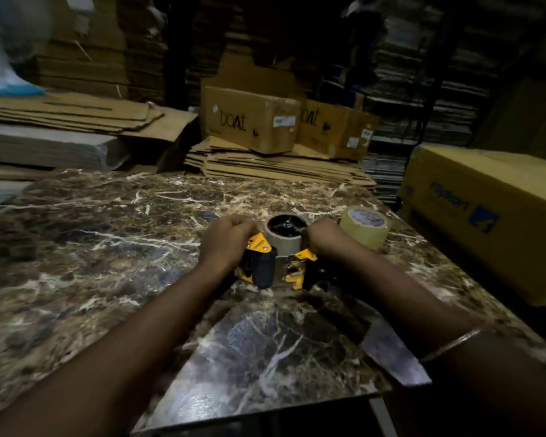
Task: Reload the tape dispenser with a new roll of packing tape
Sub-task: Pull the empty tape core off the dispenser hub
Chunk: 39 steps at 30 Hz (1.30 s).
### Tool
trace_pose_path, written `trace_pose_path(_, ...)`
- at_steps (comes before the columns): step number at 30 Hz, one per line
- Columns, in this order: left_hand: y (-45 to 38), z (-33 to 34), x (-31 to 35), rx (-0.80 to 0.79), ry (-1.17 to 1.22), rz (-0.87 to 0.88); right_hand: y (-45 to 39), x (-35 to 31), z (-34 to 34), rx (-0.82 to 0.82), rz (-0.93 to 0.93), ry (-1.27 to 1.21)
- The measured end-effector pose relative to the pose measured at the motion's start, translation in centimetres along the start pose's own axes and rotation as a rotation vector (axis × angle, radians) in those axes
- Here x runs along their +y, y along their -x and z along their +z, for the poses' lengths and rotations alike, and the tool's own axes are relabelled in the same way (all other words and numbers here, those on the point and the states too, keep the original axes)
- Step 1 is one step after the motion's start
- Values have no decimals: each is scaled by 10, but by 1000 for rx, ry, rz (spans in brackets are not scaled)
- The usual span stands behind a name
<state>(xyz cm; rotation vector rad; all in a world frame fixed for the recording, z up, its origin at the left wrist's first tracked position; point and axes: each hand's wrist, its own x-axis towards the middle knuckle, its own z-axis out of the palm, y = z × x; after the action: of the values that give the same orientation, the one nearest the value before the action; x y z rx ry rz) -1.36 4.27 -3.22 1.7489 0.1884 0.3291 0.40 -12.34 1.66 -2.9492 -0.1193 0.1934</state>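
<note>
While on its side, dispenser [276, 263]: handle [262, 270] nearward.

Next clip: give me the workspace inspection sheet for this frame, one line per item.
Surface: brown marble table, bare apart from the job's things.
Job's things: yellow-black tape dispenser lying on its side, an old core on its spool; new tape roll beside it, right.
Clutter: nothing seen.
Grippers: left hand and right hand both grip the dispenser.
Cables: nothing seen.
Surroundings: flattened cardboard, boat boxes, yellow carton; dim light.
</note>
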Motion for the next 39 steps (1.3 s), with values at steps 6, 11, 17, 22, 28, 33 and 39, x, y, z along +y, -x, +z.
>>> trace_pose_path(6,-22,-42,-14,-64,80,-81,-6,-33,10,17,-132,-65)
trace_pose_path(11,-21,-55,-4,-32,356,-262,-21,-45,14,-28,-136,-394)
trace_pose_path(17,-46,-66,3,-143,134,-270,-45,-52,13,-97,-122,-636)
trace_pose_path(22,-57,-74,9,-353,-5,-423,-58,-56,13,-137,-154,-721)
trace_pose_path(28,-69,-72,-2,-344,30,-421,-58,-58,2,-222,-235,-739)
trace_pose_path(33,-73,-73,-12,-339,86,-385,-65,-58,5,-213,-241,-758)
trace_pose_path(39,-79,-68,-23,-292,132,-379,-78,-52,17,-175,-206,-852)
